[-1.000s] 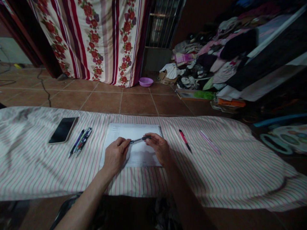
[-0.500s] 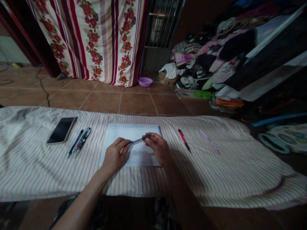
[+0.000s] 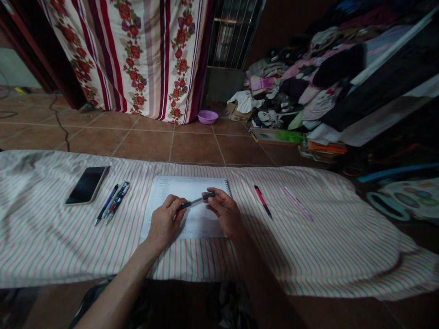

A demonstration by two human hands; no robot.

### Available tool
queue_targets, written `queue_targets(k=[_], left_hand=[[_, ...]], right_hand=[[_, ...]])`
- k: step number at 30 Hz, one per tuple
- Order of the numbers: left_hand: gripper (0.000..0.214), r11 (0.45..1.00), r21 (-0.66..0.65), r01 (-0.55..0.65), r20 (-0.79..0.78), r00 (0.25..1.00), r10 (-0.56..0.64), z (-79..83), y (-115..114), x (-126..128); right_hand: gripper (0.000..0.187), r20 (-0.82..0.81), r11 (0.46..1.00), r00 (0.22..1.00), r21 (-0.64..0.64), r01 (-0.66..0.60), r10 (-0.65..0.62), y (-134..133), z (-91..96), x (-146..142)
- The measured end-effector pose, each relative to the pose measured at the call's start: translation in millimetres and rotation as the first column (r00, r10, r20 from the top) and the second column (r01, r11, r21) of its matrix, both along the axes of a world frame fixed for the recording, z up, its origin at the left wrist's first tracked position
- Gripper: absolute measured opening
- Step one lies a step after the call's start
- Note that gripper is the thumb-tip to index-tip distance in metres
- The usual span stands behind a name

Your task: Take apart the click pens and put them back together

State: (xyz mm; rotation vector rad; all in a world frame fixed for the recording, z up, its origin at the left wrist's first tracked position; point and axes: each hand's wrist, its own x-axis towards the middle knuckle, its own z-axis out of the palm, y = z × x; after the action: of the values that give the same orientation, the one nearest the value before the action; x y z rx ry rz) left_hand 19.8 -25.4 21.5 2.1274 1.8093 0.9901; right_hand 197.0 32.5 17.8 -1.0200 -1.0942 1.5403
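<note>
A dark pen [image 3: 195,200] is held level between both hands above a white spiral notebook [image 3: 187,188] lying on a pink-striped cloth [image 3: 308,237]. My left hand [image 3: 164,223] pinches the pen's left end, fingers curled. My right hand [image 3: 224,211] grips its right end with fingertips. Both hands hover over the lower half of the page.
A black phone [image 3: 87,185] and a bundle of pens [image 3: 112,203] lie left of the notebook. A red pen [image 3: 262,200] and a pink pen [image 3: 297,204] lie to its right. Beyond are a tiled floor, a purple bowl [image 3: 208,117], a floral curtain [image 3: 144,55] and piled clothes [image 3: 302,87].
The hands and pen stay almost where they were; the pen tilts slightly more, its right end a touch higher. The view has shifted a little.
</note>
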Motion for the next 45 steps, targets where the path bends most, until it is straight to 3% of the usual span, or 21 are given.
queue_targets(k=[9,14,32,38,45], left_hand=[[0.017,0.989,0.13,0.066,0.047,0.996,-0.073,2.1,0,2],[0.021,0.986,0.157,0.047,0.057,0.997,-0.056,3.6,-1,4],[0.023,0.996,0.084,0.003,0.023,1.0,-0.005,0.7,-3,2],[0.02,0.997,0.079,-0.023,0.014,1.0,0.022,-0.7,-2,4],[0.018,0.996,0.045,-0.071,0.019,0.997,0.07,-1.2,-2,7]], right_hand=[[0.036,-0.046,0.999,0.998,0.008,0.031,-0.031,1,3.1,0],[0.033,-0.036,0.999,0.999,0.012,0.032,-0.032,0,3.7,1],[0.029,0.014,0.996,0.999,0.082,0.039,-0.04,-2,4.3,-5],[0.028,-0.058,1.0,0.998,0.028,-0.006,0.008,-4,3.1,-8],[0.04,-0.061,1.0,0.998,0.021,0.005,-0.003,-4,3.0,-10]])
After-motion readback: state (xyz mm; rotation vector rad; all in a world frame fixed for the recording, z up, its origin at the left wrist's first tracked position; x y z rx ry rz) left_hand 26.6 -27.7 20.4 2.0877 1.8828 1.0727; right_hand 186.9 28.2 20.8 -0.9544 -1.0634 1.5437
